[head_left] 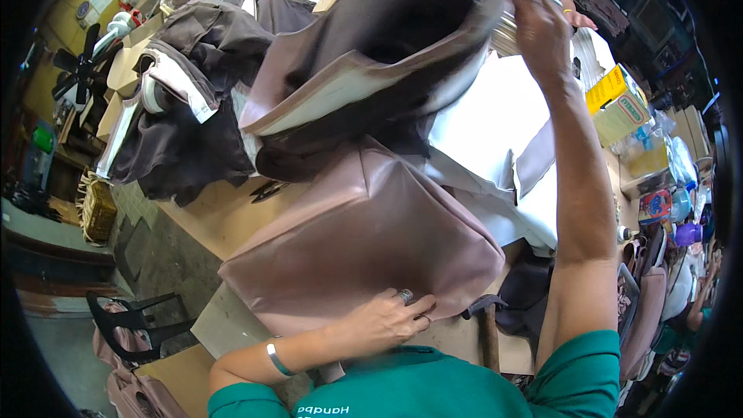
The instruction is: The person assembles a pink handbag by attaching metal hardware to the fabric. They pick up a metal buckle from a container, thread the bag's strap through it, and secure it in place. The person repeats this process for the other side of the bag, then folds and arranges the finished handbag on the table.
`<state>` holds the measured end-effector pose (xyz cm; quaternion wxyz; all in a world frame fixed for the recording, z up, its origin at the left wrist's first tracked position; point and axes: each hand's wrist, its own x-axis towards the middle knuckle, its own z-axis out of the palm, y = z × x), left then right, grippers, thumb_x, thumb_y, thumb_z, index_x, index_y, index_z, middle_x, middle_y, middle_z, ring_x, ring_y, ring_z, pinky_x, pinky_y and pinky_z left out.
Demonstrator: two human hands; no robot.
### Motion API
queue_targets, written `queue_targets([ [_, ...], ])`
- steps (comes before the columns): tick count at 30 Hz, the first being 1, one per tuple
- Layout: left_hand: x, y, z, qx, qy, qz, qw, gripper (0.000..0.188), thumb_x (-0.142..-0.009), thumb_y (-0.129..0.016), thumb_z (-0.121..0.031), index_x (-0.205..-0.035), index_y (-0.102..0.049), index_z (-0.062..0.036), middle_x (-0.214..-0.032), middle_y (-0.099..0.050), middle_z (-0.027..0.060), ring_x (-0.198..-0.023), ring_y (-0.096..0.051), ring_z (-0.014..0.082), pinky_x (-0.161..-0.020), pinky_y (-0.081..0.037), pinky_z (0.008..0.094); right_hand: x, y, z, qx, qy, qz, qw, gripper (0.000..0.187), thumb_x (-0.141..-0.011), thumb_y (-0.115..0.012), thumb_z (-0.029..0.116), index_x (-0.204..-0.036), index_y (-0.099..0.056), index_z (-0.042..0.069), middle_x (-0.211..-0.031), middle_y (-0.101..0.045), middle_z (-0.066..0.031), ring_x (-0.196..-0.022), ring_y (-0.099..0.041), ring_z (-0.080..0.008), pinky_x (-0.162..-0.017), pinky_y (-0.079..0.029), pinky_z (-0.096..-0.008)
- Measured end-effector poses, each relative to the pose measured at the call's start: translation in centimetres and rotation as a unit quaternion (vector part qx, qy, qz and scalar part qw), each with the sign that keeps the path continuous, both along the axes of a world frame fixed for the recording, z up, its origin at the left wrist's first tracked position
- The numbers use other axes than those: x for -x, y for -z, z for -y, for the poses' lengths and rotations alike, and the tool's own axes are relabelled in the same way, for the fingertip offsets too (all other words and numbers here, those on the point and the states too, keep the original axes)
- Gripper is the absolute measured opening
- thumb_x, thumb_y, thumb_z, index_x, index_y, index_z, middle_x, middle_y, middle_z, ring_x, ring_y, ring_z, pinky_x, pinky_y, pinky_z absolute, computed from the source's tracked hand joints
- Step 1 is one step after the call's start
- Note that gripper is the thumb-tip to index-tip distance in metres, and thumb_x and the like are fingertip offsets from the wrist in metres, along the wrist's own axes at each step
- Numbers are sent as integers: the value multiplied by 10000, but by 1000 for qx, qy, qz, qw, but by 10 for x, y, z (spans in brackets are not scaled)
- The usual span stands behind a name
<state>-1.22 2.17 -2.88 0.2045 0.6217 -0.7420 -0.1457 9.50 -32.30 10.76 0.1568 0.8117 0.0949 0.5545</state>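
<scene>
A mauve leather bag body (pixel 364 248) lies in front of me, its boxy corners turned toward me. My left hand (pixel 391 317), with a ring and a bracelet, closes its fingers on the bag's near edge. High on the right, my right hand (pixel 535 27) grips the far edge of a raised bag section with a dark lining (pixel 371 15) and a pale inner band (pixel 371 89). That section is smeared by motion, and where it joins the mauve body is partly hidden. A hammer (pixel 490 337) with a wooden handle lies beside the bag's right corner.
Dark-lined bag pieces (pixel 193 54) are heaped at the left of the table. Dark cutters (pixel 269 191) lie near the bag. White sheets (pixel 503 108) and a yellow box (pixel 615 101) stand to the right. A co-worker's hand (pixel 580 19) shows at the far side. A black chair (pixel 143 325) is at lower left.
</scene>
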Motion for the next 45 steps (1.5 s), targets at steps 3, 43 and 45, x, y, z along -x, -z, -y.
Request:
queue_targets([
  [3,-5,-16,0,-32,27,-78,996,236,-681,-528,-58,-911,-575,-87,-1133,-488,98,-848,-551,256,-681,-480,344,49,26,19,-62,24,-144,987,188,-745,-552,-18,-917,-563,56,-946,-594,-115,-801,-611,-284,-705,-498,-352],
  [43,3,-36,83,347,47,63,934,179,-627,-634,-101,-778,-550,-148,-1079,-557,112,-785,-560,199,-670,-449,323,231,167,-67,-888,-214,89,398,254,-810,-544,45,-1056,-516,-11,-929,-578,-67,-716,-554,-107,-633,-468,-227],
  [45,-12,-44,83,409,-30,31,911,151,-647,-647,-87,-724,-517,-84,-1032,-558,168,-799,-557,252,-669,-459,344,240,168,-60,-813,-106,59,569,207,-829,-526,72,-1021,-550,-2,-828,-591,-30,-670,-544,-80,-596,-455,-207],
])
